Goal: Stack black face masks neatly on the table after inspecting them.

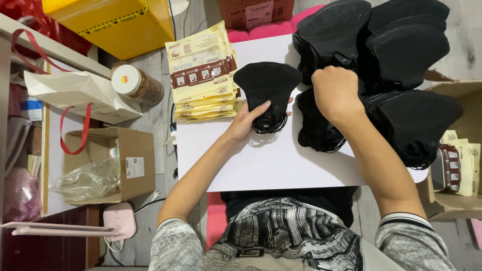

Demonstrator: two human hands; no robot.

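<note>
My left hand (249, 119) pinches a soft, light black mask (267, 86) at its lower edge, over the white table (261, 165). My right hand (335, 93) is clenched on the mask stack (321, 133).

A single view comes from a camera worn on the person's head, looking almost straight down over the chest and forearms onto the white counter (271, 165). It sits close: both hands fall in the upper middle of the picture, the person's lap fills the bottom edge, and the floor shows along the left side.
</note>
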